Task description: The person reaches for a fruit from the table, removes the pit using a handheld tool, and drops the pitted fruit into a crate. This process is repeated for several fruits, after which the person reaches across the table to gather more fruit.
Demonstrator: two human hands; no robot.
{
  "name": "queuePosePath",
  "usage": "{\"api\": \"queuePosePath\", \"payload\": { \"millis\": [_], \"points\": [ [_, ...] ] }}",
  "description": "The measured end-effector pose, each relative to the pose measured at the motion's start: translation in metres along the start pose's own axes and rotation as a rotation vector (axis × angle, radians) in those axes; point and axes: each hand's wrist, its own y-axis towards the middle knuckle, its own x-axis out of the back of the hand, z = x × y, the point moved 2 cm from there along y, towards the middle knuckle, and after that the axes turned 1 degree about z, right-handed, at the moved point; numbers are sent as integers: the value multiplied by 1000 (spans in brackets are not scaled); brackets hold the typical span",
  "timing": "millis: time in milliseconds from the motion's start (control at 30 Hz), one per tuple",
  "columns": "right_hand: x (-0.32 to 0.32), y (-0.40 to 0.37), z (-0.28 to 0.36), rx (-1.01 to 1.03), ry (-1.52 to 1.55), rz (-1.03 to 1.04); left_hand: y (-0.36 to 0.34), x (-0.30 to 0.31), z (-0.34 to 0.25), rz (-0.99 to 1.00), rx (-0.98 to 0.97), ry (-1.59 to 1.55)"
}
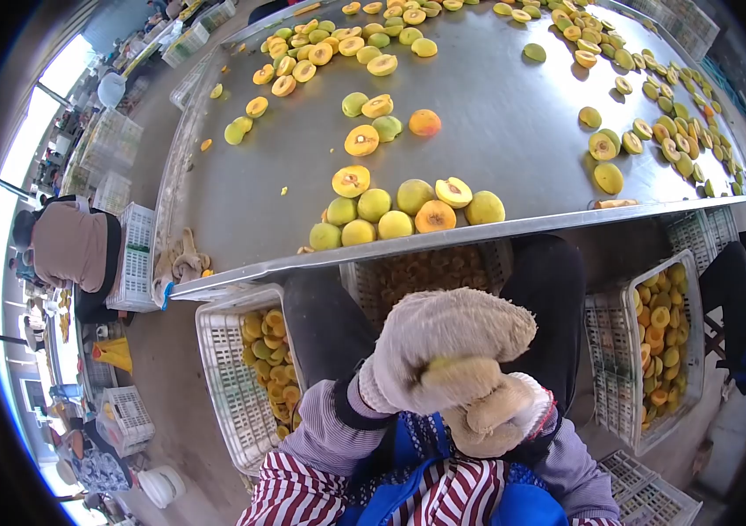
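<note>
Centrally, above the person's lap, what looked like a yellow-green fruit (pixel 447 362), blurred, was pinched by the fingers of the gloved left hand (pixel 447 329). The gloved right hand (pixel 491 416) touched that hand from below, fingers curled; whether they held anything could not be told. The step seemed to be close two-handed handling, calling for a steady grip. Ahead, a metal table (pixel 496 114) carried whole and halved fruits, some clustered at its near edge. Fruit-filled crates stood at left (pixel 237 394) and right (pixel 614 386). Farther left, another person (pixel 70 244) bent beside a white crate (pixel 136 254).
</note>
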Motion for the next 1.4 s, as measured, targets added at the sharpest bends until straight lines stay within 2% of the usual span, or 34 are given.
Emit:
{"api": "queuePosePath", "payload": {
  "millis": [33,67,100,167,233,267,300,400,567,633,700,767,867,900,967,1000,1033,1100,1133,1167,1200,1233,1267,1300,1400],
  "points": [
    [12,2,-5,-94,-9,-21,-2,-6,3,-109,317,-495],
    [18,2,-8,-188,-16,-43,4,-7,1,-200,430,-670],
    [7,4,-5,-188,-15,-45,3,-16,13,-324,539,-810],
    [-26,12,11,-80,-508,1,2,-11,18,-497,692,-743],
    [-15,2,15,-70,-463,-124,-3,10,26,-566,518,-497],
    [-17,-2,20,-132,-338,-264,-10,26,24,-619,512,-354],
    [-13,-5,19,-51,-283,-330,-21,39,30,-685,434,-215],
    [-6,0,23,-48,-267,-338,-40,61,16,-720,495,-103],
    [-11,20,24,-176,-536,-414,-59,57,23,-707,546,-90],
    [-17,30,19,-130,-543,-487,-58,48,28,-565,443,-267],
    [-14,35,22,-183,-846,-586,-50,32,24,-491,456,-327],
    [-15,34,22,-207,-864,-603,-45,22,27,-415,411,-279],
    [-14,31,21,-149,-786,-577,-43,14,34,-468,424,-240],
    [-12,29,23,-187,-708,-498,-42,16,36,-464,425,-241],
    [-6,23,23,-221,-629,-423,-33,20,29,-250,-1,595],
    [-2,20,18,-233,-535,-397,-27,17,25,-260,-104,696],
    [3,17,14,-242,-442,-369,-21,14,23,-258,-105,695],
    [12,9,11,-234,-372,-321,-13,10,22,-169,36,703],
    [12,7,12,-195,-291,-269,-13,9,30,-144,228,398],
    [10,6,11,-158,-205,-218,-14,4,29,-143,227,399],
    [5,7,11,-137,-194,-132,-16,-1,31,-246,409,-48],
    [6,5,13,-132,-198,-131,-16,-6,34,-337,574,-500],
    [9,2,13,-155,-271,-130,-15,-4,37,-380,481,-340],
    [10,0,13,-184,-345,-128,-16,4,39,-457,502,-468],
    [0,-5,19,-186,-409,-239,-33,48,36,-668,479,-84]
  ]
}}
